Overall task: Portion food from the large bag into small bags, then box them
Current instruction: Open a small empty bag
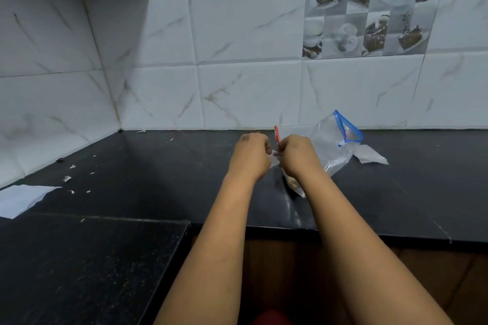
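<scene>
Both forearms reach out over the dark stone surface [158, 166], and the two hands meet close together above its middle. The left hand [250, 154] is curled into a fist, knuckles up, its fingers pinching the top of a small clear bag [293, 187]. The right hand [297, 157] is likewise curled and grips the same bag top from the other side, so the two sets of fingers almost touch. A red strip [276, 133], seemingly the bag's seal, sticks up just behind the gap between the hands. The body of the small bag hangs below and slightly right of the right wrist, its lower end touching the surface; something pale shows inside it, too hidden to name.

Just right of the right hand, and behind it, a large clear bag [334, 142] with a blue zip rim [346, 126] stands slumped on the surface, its mouth gaping toward the right. A flat piece of clear plastic [372, 155] lies beside that bag on its right. Far to the left, a white sheet [21, 199] rests near the tiled wall [237, 34], with small pale scraps [67, 178] scattered near it.
</scene>
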